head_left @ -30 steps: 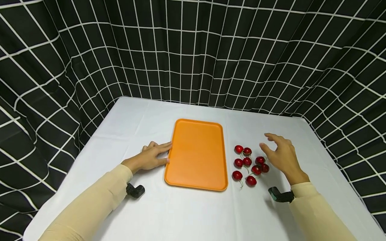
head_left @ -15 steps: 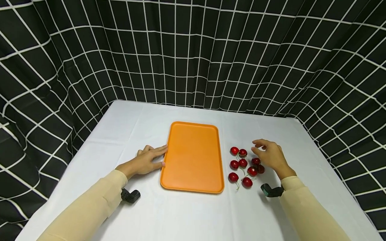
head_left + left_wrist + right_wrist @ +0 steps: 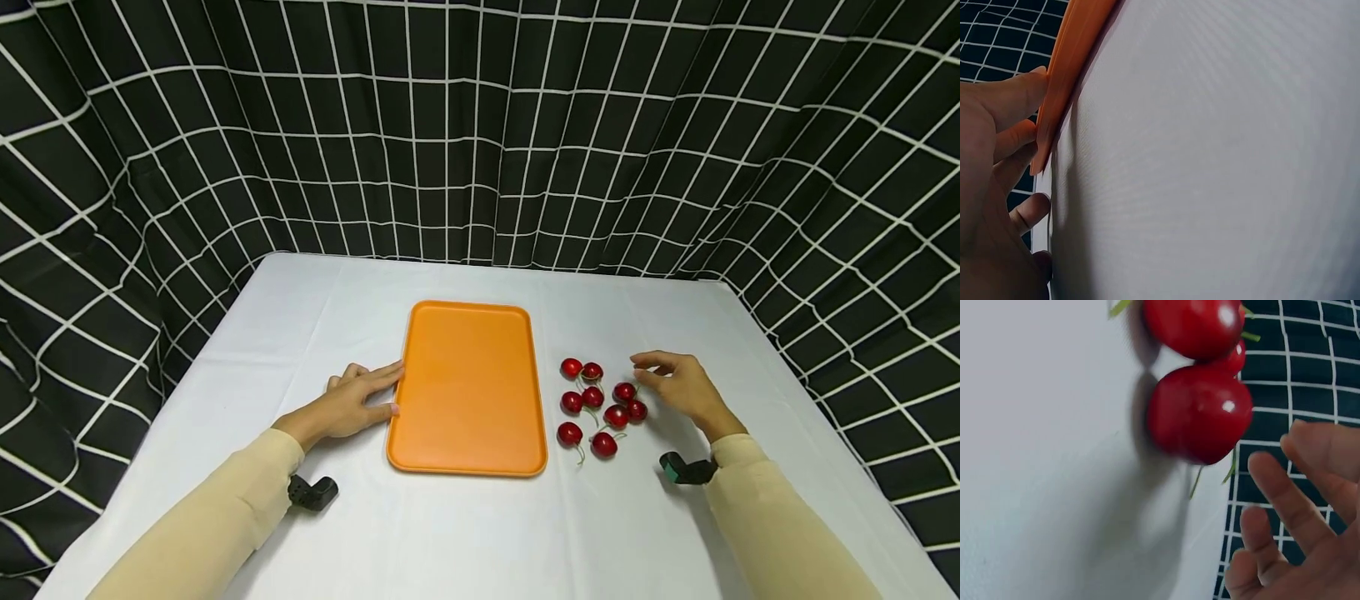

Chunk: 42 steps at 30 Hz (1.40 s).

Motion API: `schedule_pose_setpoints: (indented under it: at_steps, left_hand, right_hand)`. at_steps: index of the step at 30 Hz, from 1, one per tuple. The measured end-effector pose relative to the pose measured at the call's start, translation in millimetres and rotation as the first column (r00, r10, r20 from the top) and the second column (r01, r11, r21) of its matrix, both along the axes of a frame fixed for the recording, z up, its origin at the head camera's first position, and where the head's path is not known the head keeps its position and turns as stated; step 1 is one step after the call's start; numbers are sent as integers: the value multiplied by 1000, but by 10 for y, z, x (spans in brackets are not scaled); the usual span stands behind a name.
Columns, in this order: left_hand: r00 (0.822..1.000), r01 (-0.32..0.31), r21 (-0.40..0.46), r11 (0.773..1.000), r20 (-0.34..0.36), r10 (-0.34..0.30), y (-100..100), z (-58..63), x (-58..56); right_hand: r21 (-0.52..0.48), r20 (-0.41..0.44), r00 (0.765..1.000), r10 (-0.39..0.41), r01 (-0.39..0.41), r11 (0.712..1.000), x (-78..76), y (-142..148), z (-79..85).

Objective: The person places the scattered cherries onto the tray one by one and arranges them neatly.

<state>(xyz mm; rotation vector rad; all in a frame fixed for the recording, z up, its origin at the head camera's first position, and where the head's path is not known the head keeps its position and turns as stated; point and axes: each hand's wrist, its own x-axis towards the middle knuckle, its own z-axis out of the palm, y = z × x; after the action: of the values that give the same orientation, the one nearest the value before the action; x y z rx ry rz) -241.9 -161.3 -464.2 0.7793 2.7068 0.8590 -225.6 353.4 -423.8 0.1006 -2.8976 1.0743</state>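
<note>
Desk [image 3: 465,533]: white, faintly creased, filling lower frame | curtain [image 3: 420,108]: black with white grid, folded, across upper frame and both sides | tray [image 3: 467,392]: centre | cherries [image 3: 592,397]: right of centre | left hand [image 3: 343,408]: fingers spread, touching tray's left rim | right hand [image 3: 684,390]: fingers bent, apart, beside cherries

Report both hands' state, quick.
Left hand: open, fingers touching the orange tray's left edge.
Right hand: open, fingers loosely bent beside the cherries, holding nothing.
</note>
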Motion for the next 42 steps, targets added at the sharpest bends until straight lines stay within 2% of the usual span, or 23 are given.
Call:
schedule_pose_setpoints:
  at_steps: [7, 11, 15, 27, 36, 42]
  left_hand:
    - [1000, 8, -1, 1000, 13, -8, 5, -12, 11]
    - [1000, 4, 3, 1000, 13, -4, 8, -5, 7]
    - [1000, 3, 7, 1000, 10, -3, 10, -5, 6]
    - [1000, 5, 15, 1000, 6, -5, 26, -19, 1]
    - [1000, 8, 21, 1000, 18, -9, -9, -14, 4]
    - [1000, 8, -3, 1000, 29, -8, -1, 4, 1]
  right_hand:
    - [-74, 96, 995, 14, -7, 997, 0, 124, -133]
    - [-89, 113, 993, 14, -4, 996, 17, 162, -172]
    - [-91, 125, 992, 17, -6, 996, 60, 179, -177]
    - [-74, 241, 970, 29, -12, 997, 235, 310, -118]
    - [-56, 214, 975, 66, -55, 997, 241, 302, -106]
    - [-131, 152, 988, 26, -6, 991, 243, 312, -21]
